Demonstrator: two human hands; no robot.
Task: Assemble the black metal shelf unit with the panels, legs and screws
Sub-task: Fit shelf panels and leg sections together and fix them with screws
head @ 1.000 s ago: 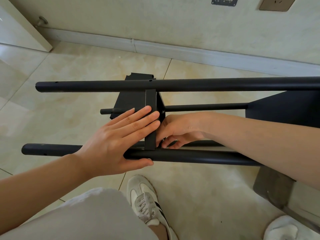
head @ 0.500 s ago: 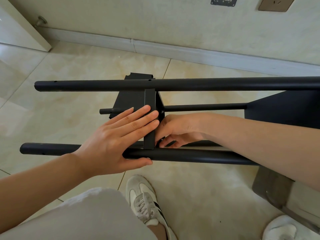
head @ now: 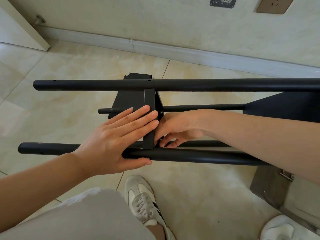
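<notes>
The shelf unit lies on its side across the glossy beige floor tiles [head: 199, 196], long axis running left to right, parallel to the skirting board [head: 190, 54]. Its legs are round matte-black metal tubes: the far leg [head: 103, 85] and the near leg [head: 199, 157] end bluntly at the left, with small screw holes near the tips. Between them a flat black shelf panel [head: 149, 118] stands on edge, its folded rim facing up. The left hand [head: 114, 135] lies flat, fingers straight and pressed on that rim, thumb alongside the near leg. The right hand [head: 180, 129] reaches in just behind the panel, fingertips curled and pinching at something small by the near leg; I cannot tell what. A second panel [head: 285, 110] sits further right.
</notes>
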